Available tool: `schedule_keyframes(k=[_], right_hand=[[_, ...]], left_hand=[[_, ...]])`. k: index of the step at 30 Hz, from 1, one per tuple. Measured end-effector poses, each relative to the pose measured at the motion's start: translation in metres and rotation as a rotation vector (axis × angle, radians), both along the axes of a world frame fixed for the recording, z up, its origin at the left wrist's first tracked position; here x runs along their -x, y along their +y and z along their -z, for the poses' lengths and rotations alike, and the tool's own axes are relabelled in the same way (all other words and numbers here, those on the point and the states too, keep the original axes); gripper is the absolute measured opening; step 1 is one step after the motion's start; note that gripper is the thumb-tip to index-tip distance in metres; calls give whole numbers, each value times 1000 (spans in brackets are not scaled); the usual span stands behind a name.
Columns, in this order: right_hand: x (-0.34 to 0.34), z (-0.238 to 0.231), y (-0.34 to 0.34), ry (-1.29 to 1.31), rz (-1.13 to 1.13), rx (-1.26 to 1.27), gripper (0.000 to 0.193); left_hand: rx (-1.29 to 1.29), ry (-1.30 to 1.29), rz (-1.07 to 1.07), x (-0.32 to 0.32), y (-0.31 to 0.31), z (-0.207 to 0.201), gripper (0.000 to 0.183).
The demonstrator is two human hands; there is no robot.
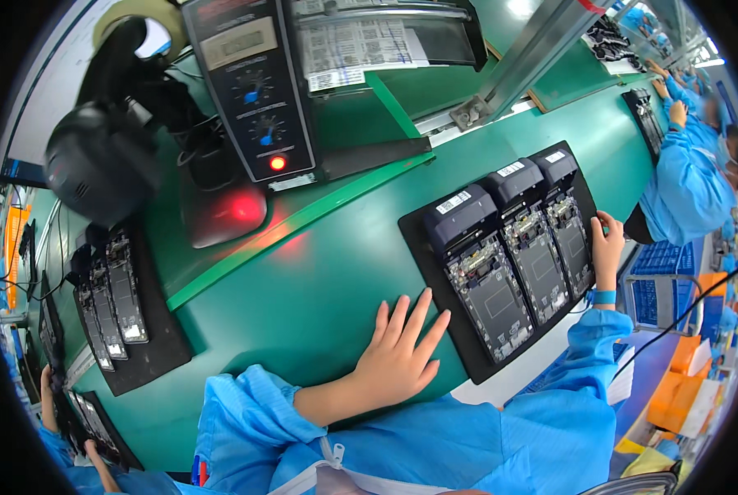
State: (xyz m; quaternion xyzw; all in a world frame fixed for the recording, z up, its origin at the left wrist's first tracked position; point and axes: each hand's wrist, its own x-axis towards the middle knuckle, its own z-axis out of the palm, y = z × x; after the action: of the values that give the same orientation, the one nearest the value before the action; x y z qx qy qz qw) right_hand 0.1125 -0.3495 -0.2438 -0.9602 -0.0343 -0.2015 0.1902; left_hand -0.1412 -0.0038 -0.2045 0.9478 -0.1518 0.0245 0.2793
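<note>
Both hands are at a black tray (461, 334) on the green desk (344, 256), carrying three gadgets (538, 260) with bare circuit boards showing and dark housings at their far ends. The left hand (402, 351) has its fingers spread, nothing in its grip, fingertips right by the tray's left edge – the right hand (606, 247) is bent at the right edge, and honestly I can't tell if its grip is clamped on it. Off left there's another black tray (158, 363) with similar boards (121, 297).
</note>
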Motion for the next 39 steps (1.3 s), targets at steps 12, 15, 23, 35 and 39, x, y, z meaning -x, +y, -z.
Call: schedule_keyframes(k=[12, 15, 23, 35, 39], right_hand=[[-12, -7, 3, 27, -97, -167, 26], [-11, -9, 5, 10, -94, -171, 26], [-22, -31, -6, 529, -139, -454, 23], [7, -72, -48, 872, -409, -935, 48], [43, -63, -80, 649, -397, -1206, 52]], left_hand=[[161, 364, 20, -7, -2, -13, 70], [113, 359, 29, -7, -3, -12, 70], [1219, 618, -204, -8, -12, -29, 81], [1378, 635, -204, -52, -51, -30, 97], [1442, 626, -83, -96, -61, -32, 94]])
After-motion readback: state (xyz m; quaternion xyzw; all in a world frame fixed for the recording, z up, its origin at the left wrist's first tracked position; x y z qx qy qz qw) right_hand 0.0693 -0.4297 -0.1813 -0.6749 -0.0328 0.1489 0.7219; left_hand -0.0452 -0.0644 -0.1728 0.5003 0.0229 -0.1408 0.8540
